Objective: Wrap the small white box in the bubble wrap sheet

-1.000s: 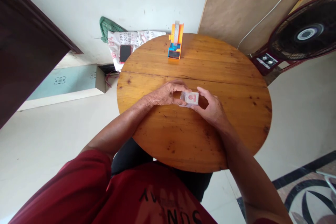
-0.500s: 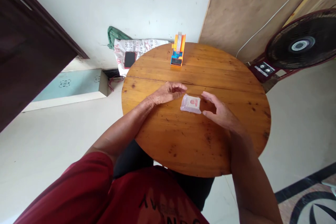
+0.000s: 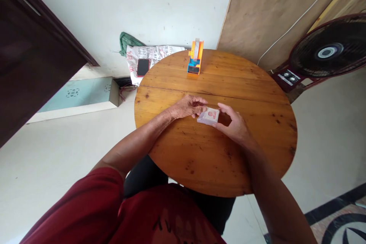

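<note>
Wooden tabletop (image 3: 185,160) had tape dispenser (image 3: 195,61) near far edge; left hand (image 3: 188,107) and right hand (image 3: 236,126) gripped plastic-wrapped box (image 3: 211,115) between them.

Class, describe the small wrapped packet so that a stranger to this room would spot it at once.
Find the rounded wooden table and look near its middle. There, between the left hand and right hand, is a small wrapped packet. Unlike the taller orange-and-blue tape dispenser farther back, it is flat and whitish, with red print on top.
</note>
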The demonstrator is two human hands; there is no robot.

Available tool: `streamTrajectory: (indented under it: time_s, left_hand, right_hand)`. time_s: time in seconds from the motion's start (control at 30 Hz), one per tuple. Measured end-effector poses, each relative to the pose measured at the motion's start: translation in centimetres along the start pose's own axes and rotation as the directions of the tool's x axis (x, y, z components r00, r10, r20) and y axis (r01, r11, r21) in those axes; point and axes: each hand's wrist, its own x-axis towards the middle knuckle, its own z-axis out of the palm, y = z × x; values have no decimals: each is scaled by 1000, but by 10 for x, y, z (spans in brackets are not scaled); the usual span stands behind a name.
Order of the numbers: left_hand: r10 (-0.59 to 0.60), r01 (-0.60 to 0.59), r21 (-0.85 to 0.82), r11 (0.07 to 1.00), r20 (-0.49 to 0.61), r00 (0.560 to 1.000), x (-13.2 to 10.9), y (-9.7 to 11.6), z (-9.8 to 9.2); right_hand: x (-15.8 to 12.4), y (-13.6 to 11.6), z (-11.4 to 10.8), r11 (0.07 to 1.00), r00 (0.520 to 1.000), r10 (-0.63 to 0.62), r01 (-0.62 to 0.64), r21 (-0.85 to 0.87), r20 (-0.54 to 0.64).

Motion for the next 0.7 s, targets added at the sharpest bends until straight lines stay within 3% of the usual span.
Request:
streamTrajectory:
  time_s: [0.17,0.4,0.57,0.7]
  left_hand:
    - [-29,31,-101,994,20,999,1,0,2]
    - [-16,16,-37,999,4,1000,0,8,2]
    - [-27,27,-1,1000,-22,999,-3,12,4]
    - [-51,51,17,999,-21,998,-4,15,5]
  right_hand:
    - [-2,-5,3,999,1000,14,-14,-46,-4]
    - [-2,-8,-2,1000,995,25,-23,-17,92]
    - [-4,-7,3,1000,1000,-4,4,-2,-12]
    - [-3,-8,6,999,999,-32,31,-35,-30]
